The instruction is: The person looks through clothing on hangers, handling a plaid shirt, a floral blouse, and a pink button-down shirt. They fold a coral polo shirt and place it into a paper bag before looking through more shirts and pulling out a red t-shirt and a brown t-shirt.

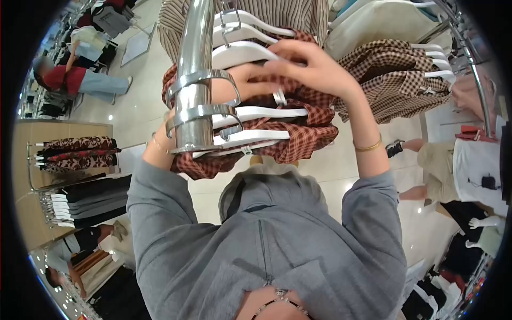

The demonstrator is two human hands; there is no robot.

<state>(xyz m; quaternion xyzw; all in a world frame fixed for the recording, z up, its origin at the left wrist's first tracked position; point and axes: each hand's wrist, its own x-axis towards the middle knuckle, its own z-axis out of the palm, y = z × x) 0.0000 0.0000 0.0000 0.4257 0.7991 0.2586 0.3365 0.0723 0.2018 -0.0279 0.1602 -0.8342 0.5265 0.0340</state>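
Red checked shirts hang on white hangers from a thick chrome rail. Behind the rail, my left hand reaches in among the shirts, partly hidden by the metal; its visible fingers point right. My right hand comes in from the right, over the shoulder of a checked shirt and near the end of a white hanger. Its fingers are bent and blurred at the tips. A small white tag shows just below the fingertips. Whether either hand grips cloth is unclear.
Brown checked shirts hang to the right, striped garments at the top. A metal rack stands at the far right. Dark trousers hang at left. A person in red is upper left; others are lower left and right.
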